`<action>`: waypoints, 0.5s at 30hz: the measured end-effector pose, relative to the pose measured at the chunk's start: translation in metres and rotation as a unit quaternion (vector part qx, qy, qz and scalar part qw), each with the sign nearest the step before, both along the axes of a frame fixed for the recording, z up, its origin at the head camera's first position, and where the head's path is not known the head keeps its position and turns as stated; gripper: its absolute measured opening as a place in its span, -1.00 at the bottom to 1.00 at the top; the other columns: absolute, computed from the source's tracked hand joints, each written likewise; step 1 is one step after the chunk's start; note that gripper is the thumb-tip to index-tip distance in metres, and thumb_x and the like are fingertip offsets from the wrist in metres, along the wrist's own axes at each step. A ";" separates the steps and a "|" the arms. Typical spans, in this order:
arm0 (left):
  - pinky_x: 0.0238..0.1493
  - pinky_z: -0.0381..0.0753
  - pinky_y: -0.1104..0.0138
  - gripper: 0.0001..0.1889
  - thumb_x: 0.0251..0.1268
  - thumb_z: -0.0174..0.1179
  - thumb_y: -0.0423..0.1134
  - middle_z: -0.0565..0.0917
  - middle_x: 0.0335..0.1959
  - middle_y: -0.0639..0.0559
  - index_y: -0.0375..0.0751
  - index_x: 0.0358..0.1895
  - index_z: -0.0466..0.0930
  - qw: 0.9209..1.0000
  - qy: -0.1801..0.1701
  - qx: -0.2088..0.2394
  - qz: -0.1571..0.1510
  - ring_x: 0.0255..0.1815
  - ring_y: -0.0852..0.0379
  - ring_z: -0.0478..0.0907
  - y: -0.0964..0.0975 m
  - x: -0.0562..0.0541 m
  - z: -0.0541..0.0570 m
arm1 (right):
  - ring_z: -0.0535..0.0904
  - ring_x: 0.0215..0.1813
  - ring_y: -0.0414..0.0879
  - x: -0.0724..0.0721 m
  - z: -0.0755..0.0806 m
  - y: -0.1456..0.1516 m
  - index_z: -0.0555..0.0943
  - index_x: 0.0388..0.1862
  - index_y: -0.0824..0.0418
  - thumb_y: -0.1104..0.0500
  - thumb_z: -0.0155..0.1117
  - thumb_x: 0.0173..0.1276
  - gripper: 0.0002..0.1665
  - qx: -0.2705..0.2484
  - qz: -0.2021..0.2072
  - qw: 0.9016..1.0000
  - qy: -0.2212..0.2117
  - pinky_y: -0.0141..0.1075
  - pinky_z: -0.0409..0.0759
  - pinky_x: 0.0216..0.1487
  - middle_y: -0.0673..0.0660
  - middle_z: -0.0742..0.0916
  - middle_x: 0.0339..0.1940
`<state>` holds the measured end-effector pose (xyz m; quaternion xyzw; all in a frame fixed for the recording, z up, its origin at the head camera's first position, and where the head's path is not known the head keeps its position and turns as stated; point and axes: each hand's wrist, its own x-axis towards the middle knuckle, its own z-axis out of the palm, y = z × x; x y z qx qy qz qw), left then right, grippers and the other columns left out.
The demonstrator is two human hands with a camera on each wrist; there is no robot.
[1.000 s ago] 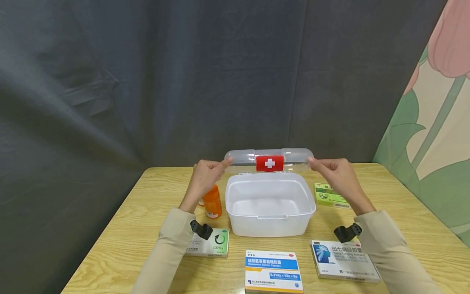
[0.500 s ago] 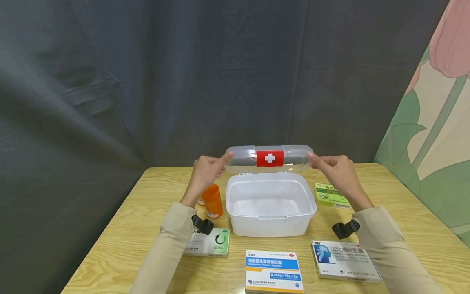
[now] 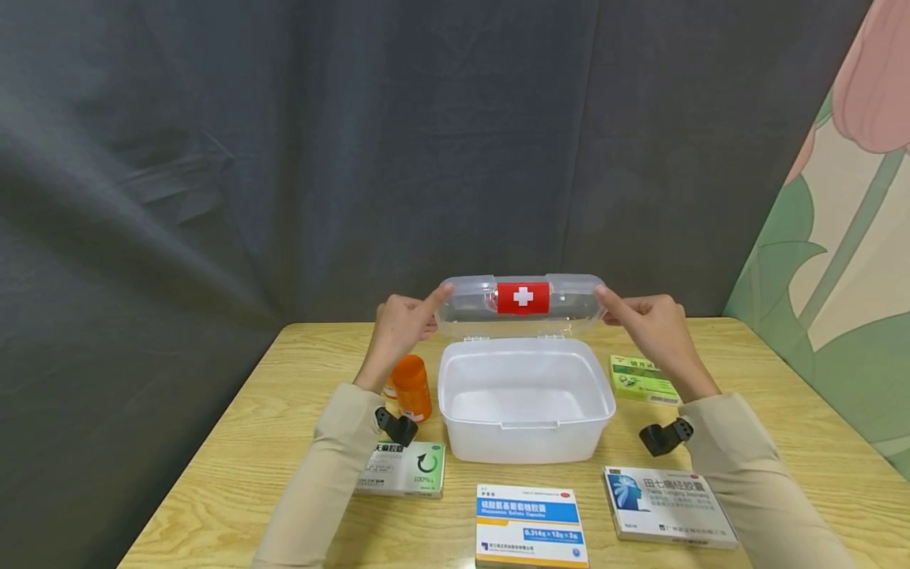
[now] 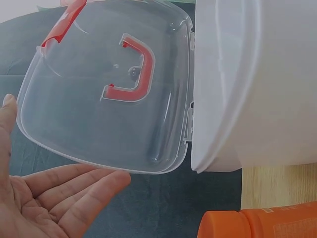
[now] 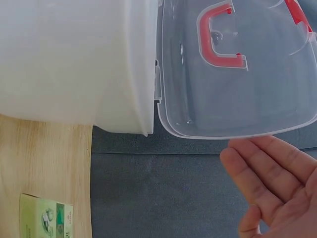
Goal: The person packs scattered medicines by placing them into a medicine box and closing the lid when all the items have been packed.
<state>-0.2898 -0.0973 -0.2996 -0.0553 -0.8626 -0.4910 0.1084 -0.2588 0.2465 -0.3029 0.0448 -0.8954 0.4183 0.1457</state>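
A white plastic medicine box (image 3: 522, 441) stands on the table with its top uncovered. Its clear hinged lid (image 3: 469, 304) tilts up behind it, bearing a red label with a white cross. In the head view, my left hand (image 3: 403, 324) holds the lid's left corner, thumb in front and fingers behind. My right hand (image 3: 654, 328) holds the right corner likewise. The left wrist view shows the thumb at the lid's front edge and fingertips at its side edge. Fingertips of the right hand (image 5: 277, 178) touch the other side edge. A red handle (image 4: 141, 79) sits on the lid.
Orange bottles (image 3: 412, 387) stand left of the box. A green-white carton (image 3: 419, 472) lies front left, a blue-white one (image 3: 529, 525) in front, a white one (image 3: 668, 506) front right. A green carton (image 3: 643, 381) lies right. A dark curtain (image 3: 426, 158) hangs behind the table.
The lid has swung upward on its hinges, its labelled front edge now higher in the head view. Both hands have risen with it. The cartons and bottles have stayed in place.
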 end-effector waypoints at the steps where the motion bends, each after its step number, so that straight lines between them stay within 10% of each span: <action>1: -0.19 0.66 0.21 -0.09 -0.06 0.03 0.62 0.73 -0.46 -0.04 -0.33 -0.47 0.74 1.000 -0.002 0.000 0.001 -0.40 0.09 0.70 0.000 -0.001 0.000 | 0.53 0.10 0.32 0.000 0.000 0.000 0.69 -0.08 0.44 -0.40 -0.01 0.38 -0.11 0.002 -0.002 1.000 -0.002 0.32 0.40 0.07 0.39 0.70 -0.08; 15: -0.25 0.65 0.23 -0.03 -0.08 -0.03 0.65 0.71 -0.50 0.00 -0.35 -0.48 0.73 1.000 -0.008 -0.014 0.004 -0.45 0.09 0.68 0.004 -0.002 0.003 | 0.53 0.10 0.34 -0.002 0.004 0.000 0.67 -0.03 0.44 -0.45 -0.06 0.36 -0.05 0.008 -0.013 1.000 -0.011 0.34 0.37 0.09 0.40 0.69 -0.05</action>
